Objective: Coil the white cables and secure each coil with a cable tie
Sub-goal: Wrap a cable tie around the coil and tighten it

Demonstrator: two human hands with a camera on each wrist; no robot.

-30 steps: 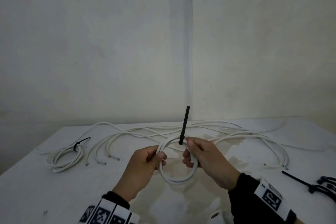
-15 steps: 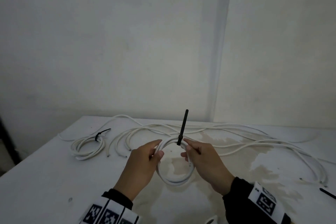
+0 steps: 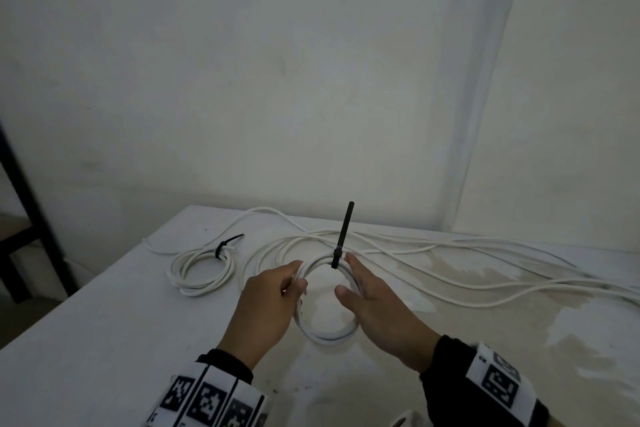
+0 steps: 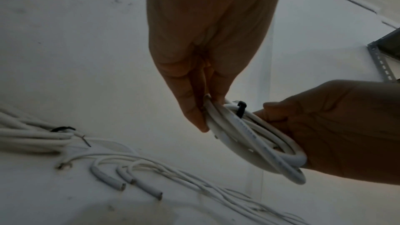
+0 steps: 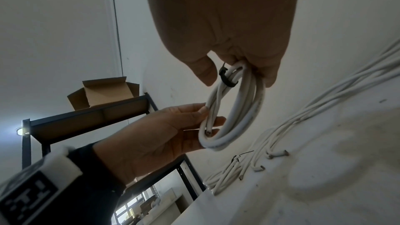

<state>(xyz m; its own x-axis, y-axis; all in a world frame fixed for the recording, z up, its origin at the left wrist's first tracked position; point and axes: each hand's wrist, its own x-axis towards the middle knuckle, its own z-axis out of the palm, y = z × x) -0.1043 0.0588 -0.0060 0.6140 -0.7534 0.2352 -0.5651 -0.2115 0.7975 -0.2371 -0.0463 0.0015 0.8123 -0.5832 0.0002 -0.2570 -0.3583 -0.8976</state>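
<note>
Plain white plaster walls (image 3: 277, 80) meeting at a corner, white stained tabletop (image 3: 104, 340), dark metal shelving rack (image 5: 90, 119) holding an open brown cardboard box (image 5: 103, 93).

The loose white cables (image 3: 502, 274) run off the head view's right edge. The right hand (image 3: 377, 308) covers the right side of the held coil (image 3: 325, 333). The left wrist view blurs the tied coil (image 4: 28, 136).

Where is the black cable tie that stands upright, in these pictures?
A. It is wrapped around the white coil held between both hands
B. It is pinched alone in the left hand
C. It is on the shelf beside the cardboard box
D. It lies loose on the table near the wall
A: the black cable tie circles the white coil, which the left hand and right hand hold above the table.
</note>
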